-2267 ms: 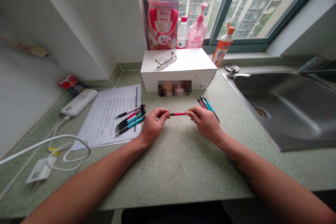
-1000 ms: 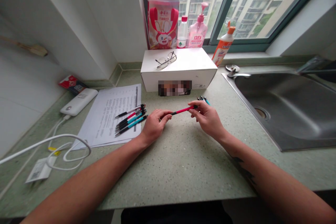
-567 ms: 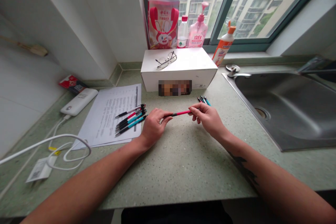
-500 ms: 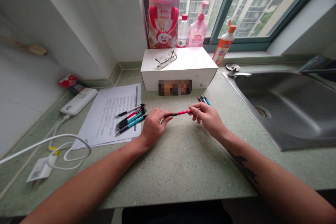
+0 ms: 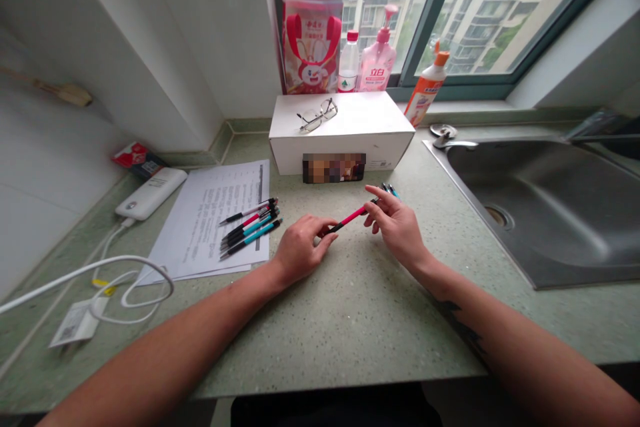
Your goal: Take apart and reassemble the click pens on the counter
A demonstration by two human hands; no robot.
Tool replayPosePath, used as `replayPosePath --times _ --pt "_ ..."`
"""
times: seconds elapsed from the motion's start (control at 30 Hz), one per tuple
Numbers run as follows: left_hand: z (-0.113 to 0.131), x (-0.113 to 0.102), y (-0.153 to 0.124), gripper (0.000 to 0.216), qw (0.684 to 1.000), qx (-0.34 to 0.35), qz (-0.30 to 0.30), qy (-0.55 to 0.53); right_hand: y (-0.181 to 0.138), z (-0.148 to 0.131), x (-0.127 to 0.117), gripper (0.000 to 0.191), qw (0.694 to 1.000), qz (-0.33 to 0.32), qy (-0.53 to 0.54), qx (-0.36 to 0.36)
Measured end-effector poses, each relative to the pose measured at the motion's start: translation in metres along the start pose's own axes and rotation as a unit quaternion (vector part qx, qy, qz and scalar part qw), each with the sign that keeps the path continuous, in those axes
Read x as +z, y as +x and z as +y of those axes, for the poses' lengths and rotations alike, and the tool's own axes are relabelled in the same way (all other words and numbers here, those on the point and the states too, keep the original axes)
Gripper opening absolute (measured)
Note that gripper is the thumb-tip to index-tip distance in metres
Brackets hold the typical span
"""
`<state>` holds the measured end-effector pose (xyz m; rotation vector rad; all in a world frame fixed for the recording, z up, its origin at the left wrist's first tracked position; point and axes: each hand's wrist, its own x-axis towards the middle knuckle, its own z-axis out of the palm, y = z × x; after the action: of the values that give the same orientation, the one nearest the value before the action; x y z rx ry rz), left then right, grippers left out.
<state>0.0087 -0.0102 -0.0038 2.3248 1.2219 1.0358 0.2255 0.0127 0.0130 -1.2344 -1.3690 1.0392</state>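
Observation:
A pink pen [image 5: 349,217] with black ends is held between both hands above the green speckled counter [image 5: 340,320]. My left hand [image 5: 299,251] pinches its lower left end. My right hand [image 5: 396,225] grips its upper right end with the fingertips, index finger stretched along it. The pen tilts up to the right. Several pink, teal and black pens [image 5: 249,223] lie in a row on printed sheets [image 5: 210,217] left of my left hand. A few more pens [image 5: 391,191] peek out behind my right hand.
A white box [image 5: 345,130] with glasses [image 5: 316,114] on top stands behind the hands. A steel sink [image 5: 545,203] lies to the right. A power bank [image 5: 150,194] and white cable [image 5: 100,277] are at the left. Bottles [image 5: 375,60] and a red bag [image 5: 310,33] stand on the sill.
The pen has tilted more steeply, its right end raised. My left hand has slid slightly right and down, and my right hand has lifted a little with the index finger stretched out.

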Motion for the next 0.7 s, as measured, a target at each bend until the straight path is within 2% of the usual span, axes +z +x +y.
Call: replayPosePath --times 0.2,0.43,0.7 --pt "-0.0002 -0.0007 -0.0007 0.017 1.0 0.013 0.003 -0.014 0.0004 0.0039 0.0017 0.067 1.0 -0.023 -0.016 0.008" --pt "0.001 -0.0009 -0.0009 0.012 1.0 -0.002 0.009 0.006 0.002 0.0041 -0.001 0.058 0.998 -0.049 -0.026 0.01" --pt "-0.0014 0.0008 -0.0004 0.013 1.0 -0.001 0.018 -0.001 -0.0024 0.0019 0.0032 0.064 0.999 -0.045 0.003 -0.007"
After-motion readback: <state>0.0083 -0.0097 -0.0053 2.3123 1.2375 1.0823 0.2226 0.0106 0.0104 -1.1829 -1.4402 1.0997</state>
